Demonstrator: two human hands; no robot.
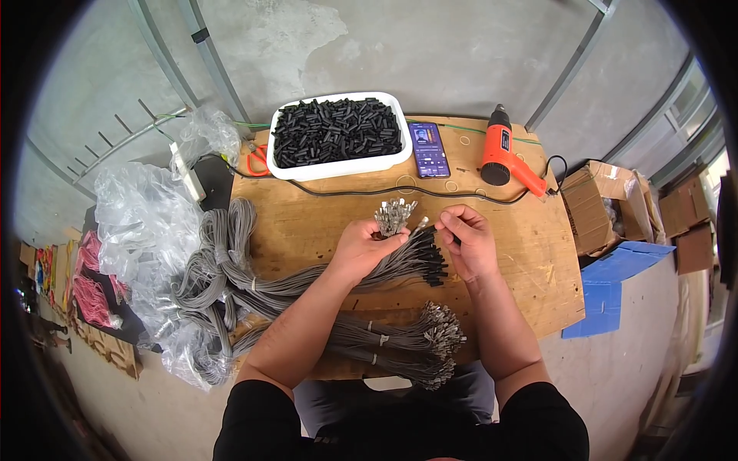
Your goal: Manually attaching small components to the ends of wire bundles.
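Note:
My left hand (360, 247) is closed round a bundle of grey cables, whose bare silvery metal terminals (393, 217) stick up above the thumb. To its right, my right hand (469, 237) is pinched, and a small black sleeve (457, 240) shows partly between its fingers. Between and below the hands, several cable ends with black sleeves (432, 257) fan out on the table. Other grey cable bundles (361, 332), tied with white bands, lie nearer me, their metal terminals (444, 334) uncovered. A white tray (289, 173) full of short black sleeves (338, 131) stands beyond my hands.
An orange heat gun (503, 150) and a phone (429, 151) lie at the back of the wooden table (530, 253). A black cord (369, 193) crosses before the tray. Orange-handled scissors (258, 160), clear plastic bags (142, 223) and coiled cables (219, 253) are leftward; cardboard boxes (607, 203) stand right.

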